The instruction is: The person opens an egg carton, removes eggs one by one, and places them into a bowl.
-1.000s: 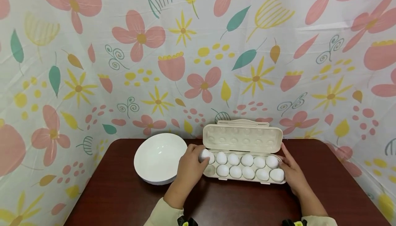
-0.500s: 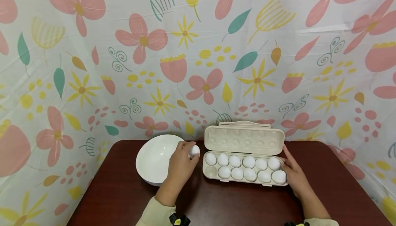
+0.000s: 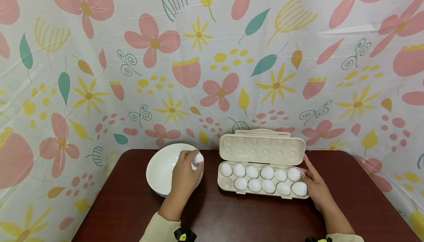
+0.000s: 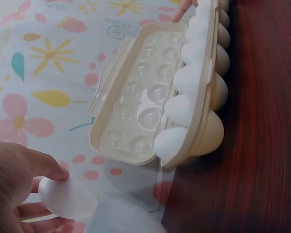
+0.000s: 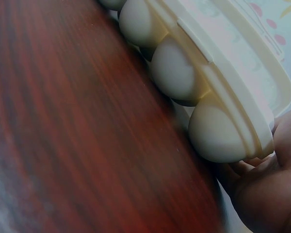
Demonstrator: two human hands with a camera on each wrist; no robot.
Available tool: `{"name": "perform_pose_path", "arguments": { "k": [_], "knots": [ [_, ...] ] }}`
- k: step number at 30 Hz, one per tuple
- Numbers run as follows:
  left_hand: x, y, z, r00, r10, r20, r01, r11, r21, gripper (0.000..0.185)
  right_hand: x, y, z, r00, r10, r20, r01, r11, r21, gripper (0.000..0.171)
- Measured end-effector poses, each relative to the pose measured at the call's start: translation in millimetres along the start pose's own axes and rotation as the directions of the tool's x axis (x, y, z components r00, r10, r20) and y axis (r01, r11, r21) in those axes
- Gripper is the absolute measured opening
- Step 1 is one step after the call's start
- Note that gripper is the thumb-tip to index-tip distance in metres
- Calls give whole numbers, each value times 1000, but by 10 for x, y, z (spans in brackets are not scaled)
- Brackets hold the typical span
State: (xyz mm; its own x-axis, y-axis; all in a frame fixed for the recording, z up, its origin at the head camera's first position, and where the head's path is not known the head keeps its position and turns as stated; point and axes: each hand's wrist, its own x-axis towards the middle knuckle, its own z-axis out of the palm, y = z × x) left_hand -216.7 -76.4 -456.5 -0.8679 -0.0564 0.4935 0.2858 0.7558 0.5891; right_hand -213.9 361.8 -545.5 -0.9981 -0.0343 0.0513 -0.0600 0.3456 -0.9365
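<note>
My left hand pinches a white egg between thumb and fingers, over the right side of a white bowl. In the left wrist view the same egg sits close above the bowl's blurred rim. A cream egg carton stands with its lid raised, to the right of the bowl. White eggs fill its two rows, except for one bare cup at the front left. My right hand grips the carton's right end, its fingers around the edge.
The dark red-brown wooden table has rounded back corners. Right behind it hangs a floral cloth, close to the carton's lid and the bowl. Another side of the cloth runs along the left.
My left hand has carried the egg leftward, from the carton's left end to over the bowl's right side. My right hand has stayed at the carton's right end.
</note>
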Motion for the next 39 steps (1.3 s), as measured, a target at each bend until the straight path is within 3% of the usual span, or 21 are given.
{"name": "perform_pose_path", "arguments": {
  "k": [10, 19, 26, 32, 39],
  "knots": [
    [17, -196, -57, 999, -15, 40, 14, 999, 44, 38, 8, 8, -16, 1000, -2, -5, 2, 1000, -9, 65],
    [-11, -296, -103, 990, -57, 132, 50, 997, 53, 40, 5, 7, -36, 1000, -7, -9, 7, 1000, -30, 65],
    [-11, -367, -120, 981, -18, 191, 4, 997, 74, 39, 7, 2, -30, 1000, -8, -12, 7, 999, -32, 65],
    [-11, -429, -126, 959, -38, 280, 17, 997, 79, 39, 17, 20, -16, 1000, -13, -11, 13, 999, -32, 65],
    [5, -495, -93, 917, -92, 389, 59, 994, 96, 43, 4, 22, -12, 1000, 4, 2, -4, 1000, -15, 65]
  ]
}}
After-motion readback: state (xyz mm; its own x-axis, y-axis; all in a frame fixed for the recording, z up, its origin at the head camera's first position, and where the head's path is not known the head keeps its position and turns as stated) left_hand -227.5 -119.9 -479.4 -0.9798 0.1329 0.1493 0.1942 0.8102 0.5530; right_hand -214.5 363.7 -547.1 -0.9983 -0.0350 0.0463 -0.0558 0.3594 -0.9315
